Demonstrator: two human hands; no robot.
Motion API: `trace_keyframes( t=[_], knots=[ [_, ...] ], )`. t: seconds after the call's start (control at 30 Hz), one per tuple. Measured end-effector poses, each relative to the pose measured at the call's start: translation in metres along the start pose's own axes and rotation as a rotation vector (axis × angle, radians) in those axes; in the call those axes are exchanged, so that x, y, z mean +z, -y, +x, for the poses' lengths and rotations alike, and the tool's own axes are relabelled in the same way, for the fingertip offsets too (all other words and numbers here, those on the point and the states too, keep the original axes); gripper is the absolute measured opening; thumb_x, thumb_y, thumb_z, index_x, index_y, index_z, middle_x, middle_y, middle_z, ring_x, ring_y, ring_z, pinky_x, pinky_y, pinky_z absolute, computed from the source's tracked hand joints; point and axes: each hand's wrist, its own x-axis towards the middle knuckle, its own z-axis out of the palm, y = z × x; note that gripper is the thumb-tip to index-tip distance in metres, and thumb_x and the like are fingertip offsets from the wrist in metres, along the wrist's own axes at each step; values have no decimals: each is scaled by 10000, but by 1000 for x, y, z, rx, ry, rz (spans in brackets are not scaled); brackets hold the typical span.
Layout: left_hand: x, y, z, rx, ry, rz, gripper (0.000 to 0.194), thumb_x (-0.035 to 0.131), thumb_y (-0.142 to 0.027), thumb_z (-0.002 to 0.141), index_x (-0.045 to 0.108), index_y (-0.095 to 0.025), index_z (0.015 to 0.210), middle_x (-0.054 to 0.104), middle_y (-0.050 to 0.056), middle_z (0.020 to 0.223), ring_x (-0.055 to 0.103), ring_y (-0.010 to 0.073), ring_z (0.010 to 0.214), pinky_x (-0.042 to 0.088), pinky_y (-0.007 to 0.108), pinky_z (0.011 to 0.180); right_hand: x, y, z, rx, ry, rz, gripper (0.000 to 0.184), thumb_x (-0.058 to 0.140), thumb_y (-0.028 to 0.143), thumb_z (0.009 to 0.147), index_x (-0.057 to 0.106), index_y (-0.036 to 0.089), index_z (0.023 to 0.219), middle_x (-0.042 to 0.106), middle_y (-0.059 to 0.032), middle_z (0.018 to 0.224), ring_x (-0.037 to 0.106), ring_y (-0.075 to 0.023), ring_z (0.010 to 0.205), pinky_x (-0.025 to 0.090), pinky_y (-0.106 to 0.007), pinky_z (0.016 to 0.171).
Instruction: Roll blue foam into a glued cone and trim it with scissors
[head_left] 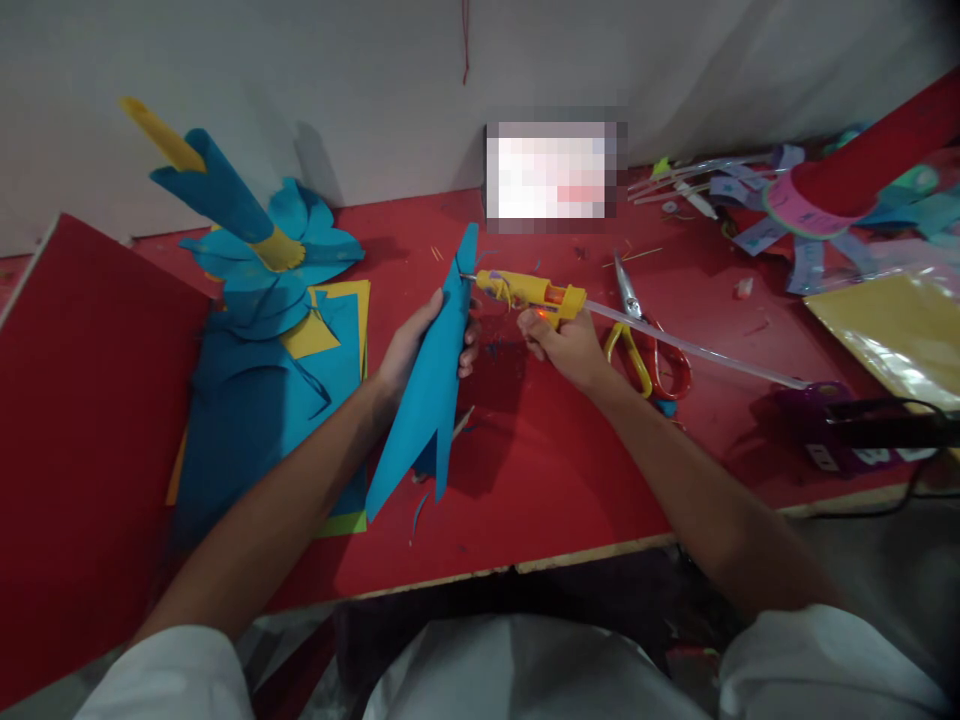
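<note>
My left hand [416, 340] is wrapped round a rolled blue paper cone [427, 390], whose narrow end points away from me. In my right hand [566, 345] is a yellow hot glue gun [529, 290] with a small orange light glowing near its handle. The gun's metal nozzle is at the cone's upper right side, close to or touching the paper. A long clear glue stick [697, 350] runs out of the gun's back toward the right. Scissors [637, 340] with one yellow and one red handle lie just beyond my right wrist.
A blue and yellow paper flower [247, 215] stands at the left, behind stacked blue sheets [247, 420]. A red board [90, 430] rises at the far left. At right lie a purple box [825, 440], a plastic-wrapped yellow pack [892, 330] and paper decorations [810, 205]. A blurred bright rectangle [551, 175] stands behind.
</note>
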Motion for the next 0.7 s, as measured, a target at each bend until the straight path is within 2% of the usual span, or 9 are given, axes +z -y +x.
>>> trace_keyframes(
  t=[0.33, 0.53, 0.7],
  knots=[
    [1, 0, 0, 1, 1, 0, 441, 506, -564, 1063, 678, -170, 1159, 624, 31, 700, 617, 165, 499, 513, 256, 446, 0, 3, 0, -10, 4, -10, 661, 607, 886, 830, 539, 243, 697, 438, 31, 582, 434, -135, 559, 380, -296, 539],
    [1, 0, -1, 0, -12, -10, 446, 541, -584, 1047, 682, -171, 1142, 627, 29, 707, 628, 162, 507, 517, 250, 449, 1, 5, -1, 2, 14, -16, 643, 608, 889, 826, 554, 256, 726, 456, 15, 583, 557, -186, 658, 454, -307, 586],
    [2, -1, 0, -28, -25, -37, 463, 493, -586, 1062, 673, -168, 1144, 621, 31, 696, 627, 169, 494, 516, 257, 435, 0, 6, -1, 42, 32, -25, 681, 593, 932, 792, 532, 259, 711, 469, 10, 584, 565, -186, 666, 473, -311, 601]
  ],
)
